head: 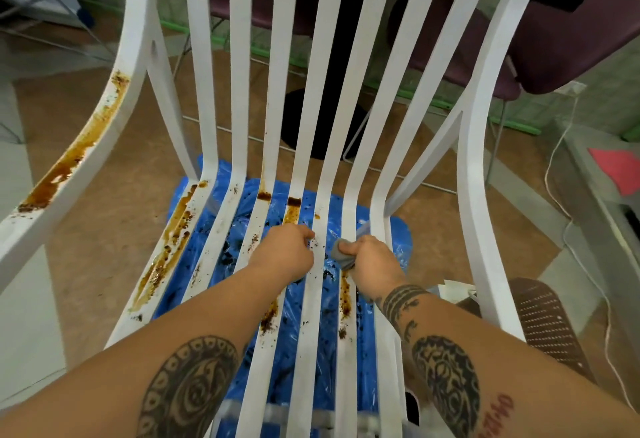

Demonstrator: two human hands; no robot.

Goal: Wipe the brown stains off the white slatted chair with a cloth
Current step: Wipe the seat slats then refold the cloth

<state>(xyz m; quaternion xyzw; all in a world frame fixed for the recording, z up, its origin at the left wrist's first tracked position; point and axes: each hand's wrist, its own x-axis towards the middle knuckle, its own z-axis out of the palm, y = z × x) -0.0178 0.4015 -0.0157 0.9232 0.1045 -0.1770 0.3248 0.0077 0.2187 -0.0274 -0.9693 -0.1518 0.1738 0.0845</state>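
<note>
The white slatted chair [332, 119] fills the view, seat towards me. Brown stains [71, 157] run thick along its left armrest, down the leftmost seat slat and in patches on the middle slats. My right hand [375, 261] grips a small grey cloth [341, 253] bunched against a slat right of the seat's middle. My left hand [287, 250] lies on the middle slats with its fingers curled; whether they hold a slat is hidden.
A blue plastic sheet [398, 247] with dark crumbs lies on the tan floor under the seat. A dark table pedestal [332, 91] and purple chairs [571, 39] stand behind the backrest. A brown perforated stool [543, 320] and a white cable are at the right.
</note>
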